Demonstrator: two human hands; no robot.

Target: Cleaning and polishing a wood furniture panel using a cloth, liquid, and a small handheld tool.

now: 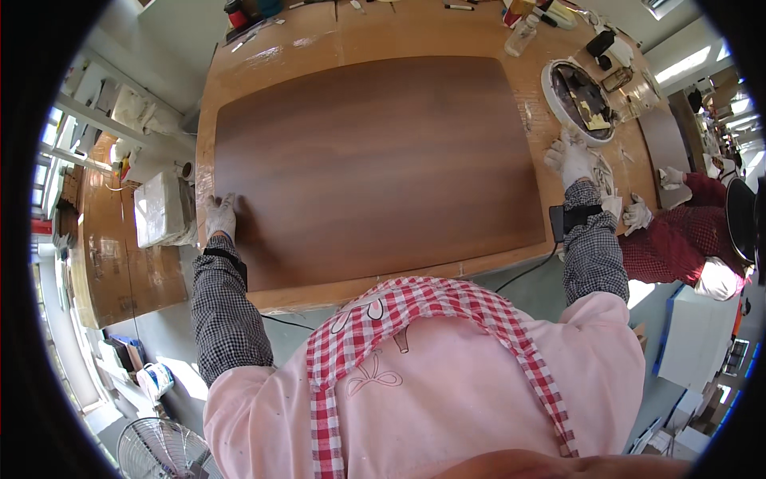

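Note:
A large dark brown wooden panel [375,168] with rounded corners lies flat on the table before me. My left hand [220,215], in a white glove, rests at the panel's left edge with its fingers apart, some of them on the surface. Beyond the panel's right edge, my right hand [571,158], also gloved, is beside the near rim of a round white tub [550,94]. Its fingers look spread, and I make out nothing held in them. Inside the tub are dark, smeared contents and a yellowish piece [594,112].
The table [287,48] has a brown covering. A clear bottle [521,36], a black bottle [601,43] and a glass jar [617,78] stand near the tub. At right a co-worker's gloved hand [637,214] is close to my right forearm. A wrapped block [159,209] sits at left.

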